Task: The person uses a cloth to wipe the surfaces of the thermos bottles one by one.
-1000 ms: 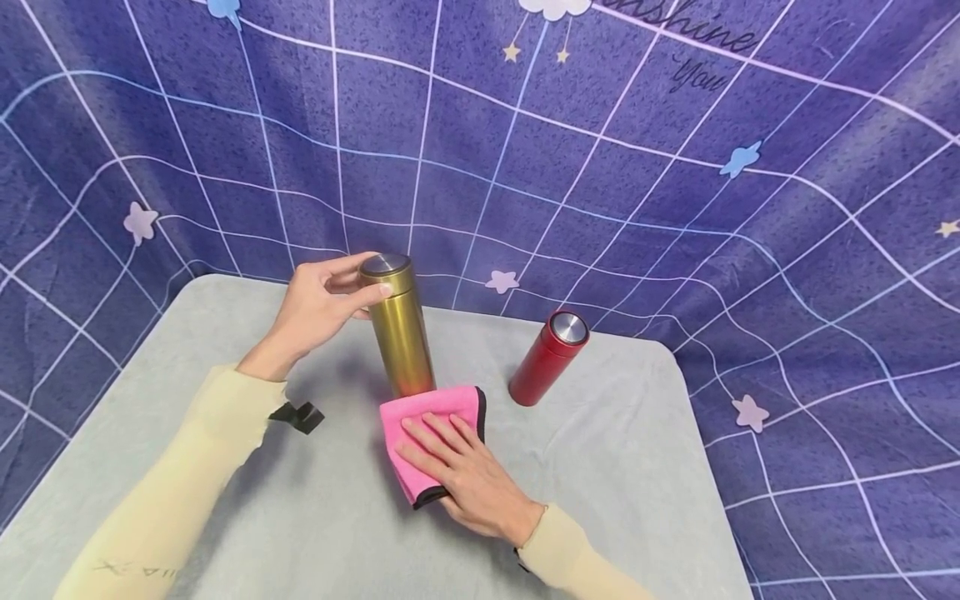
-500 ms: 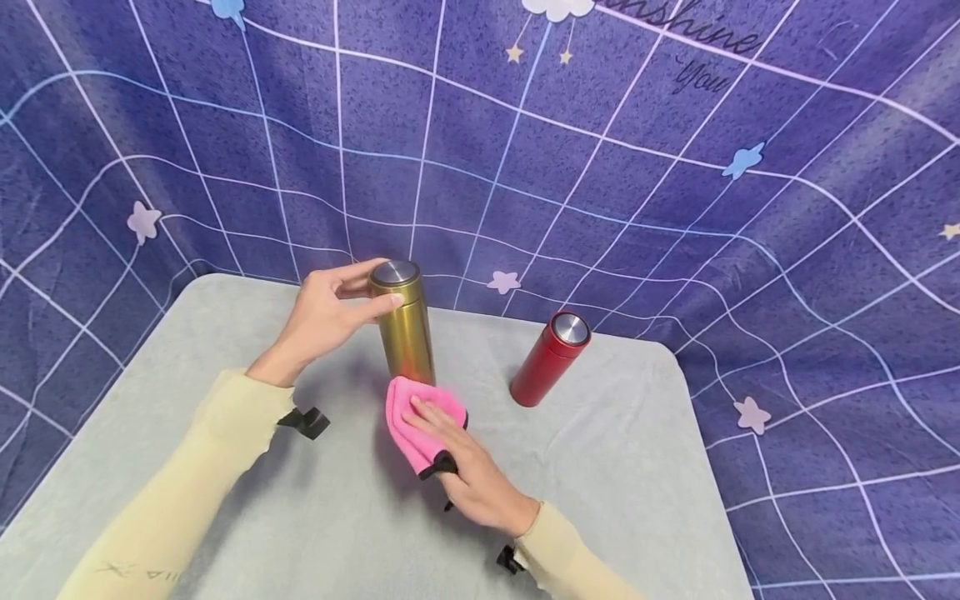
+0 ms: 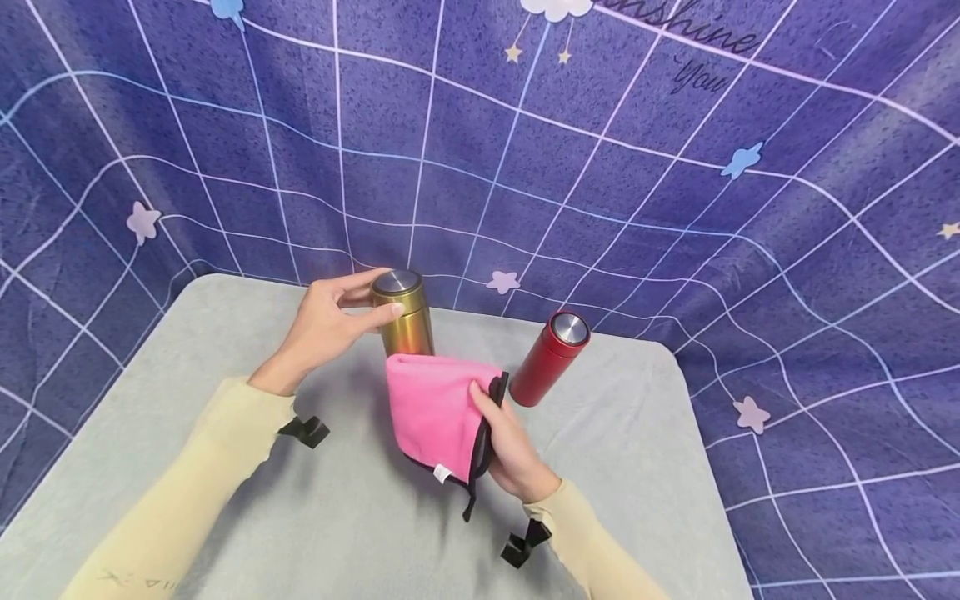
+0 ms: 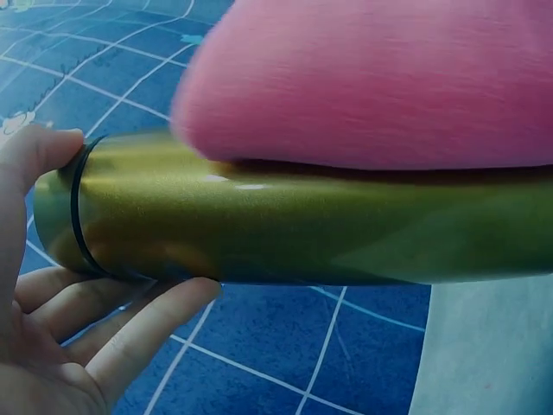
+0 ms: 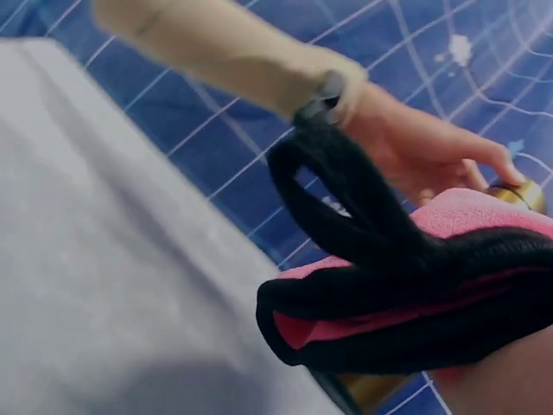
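My left hand (image 3: pixel 318 333) grips a gold thermos (image 3: pixel 406 332) near its lid, thumb on one side and fingers round the other, as the left wrist view shows too. The flask has a dark steel-topped lid, and the cloth covers its lower part in the head view. With my right hand (image 3: pixel 516 450) I hold a folded pink cloth (image 3: pixel 435 408) with black edging, thumb on top and the fingers mostly hidden behind it. In the left wrist view the cloth (image 4: pixel 371 86) lies along one side of the thermos (image 4: pixel 302 229).
A red thermos (image 3: pixel 546 362) with a steel-topped lid stands to the right, just beyond the cloth. The table has a light grey cover (image 3: pixel 330 517). Behind it hangs a purple curtain (image 3: pixel 375 192) with a grid pattern. Black straps (image 3: pixel 525 543) dangle at both wrists.
The cloth has turned over from under my flat right palm, and my thumb is now on top of it. It sits higher on the gold thermos, which has shifted slightly right and down.
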Action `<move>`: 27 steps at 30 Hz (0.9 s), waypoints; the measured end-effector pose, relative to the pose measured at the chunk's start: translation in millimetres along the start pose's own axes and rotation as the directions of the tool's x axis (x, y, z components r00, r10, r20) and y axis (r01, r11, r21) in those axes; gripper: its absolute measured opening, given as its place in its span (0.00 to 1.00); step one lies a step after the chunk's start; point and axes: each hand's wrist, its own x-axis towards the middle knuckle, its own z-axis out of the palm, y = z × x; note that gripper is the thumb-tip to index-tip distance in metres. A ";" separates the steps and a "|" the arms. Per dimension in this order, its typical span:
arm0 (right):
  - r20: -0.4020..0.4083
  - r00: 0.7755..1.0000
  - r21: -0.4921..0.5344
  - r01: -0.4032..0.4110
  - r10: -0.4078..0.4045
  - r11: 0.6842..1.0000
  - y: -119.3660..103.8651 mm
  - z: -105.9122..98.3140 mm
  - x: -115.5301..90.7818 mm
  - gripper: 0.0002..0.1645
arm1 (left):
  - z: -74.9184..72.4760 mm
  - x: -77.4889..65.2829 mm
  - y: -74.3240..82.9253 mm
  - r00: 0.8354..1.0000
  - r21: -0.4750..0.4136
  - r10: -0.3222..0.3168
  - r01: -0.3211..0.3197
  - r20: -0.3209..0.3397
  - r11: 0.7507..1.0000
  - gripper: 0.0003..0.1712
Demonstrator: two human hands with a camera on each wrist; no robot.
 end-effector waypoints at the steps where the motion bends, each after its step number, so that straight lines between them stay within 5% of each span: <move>1: -0.001 1.000 0.026 -0.004 0.004 1.000 -3.2 0.3 1.0 0.17 | 0.4 -0.7 0.4 1.000 0.011 0.001 -0.001 0.000 1.000 0.33; 9: -0.032 0.998 0.200 0.062 -0.057 0.978 -31.8 -1.6 10.4 0.12 | 2.2 -7.0 0.6 1.000 0.080 0.025 -0.023 -0.018 0.997 0.33; 20: -0.132 0.980 0.261 0.182 -0.152 0.948 -63.0 -3.7 20.1 0.10 | 1.2 -15.4 -1.4 0.999 0.110 0.021 -0.017 -0.035 0.994 0.35; 27: -0.119 0.969 0.207 0.235 -0.214 0.950 -72.5 -1.3 25.2 0.10 | 2.3 -19.0 -0.4 0.999 0.122 0.040 -0.036 -0.032 0.992 0.36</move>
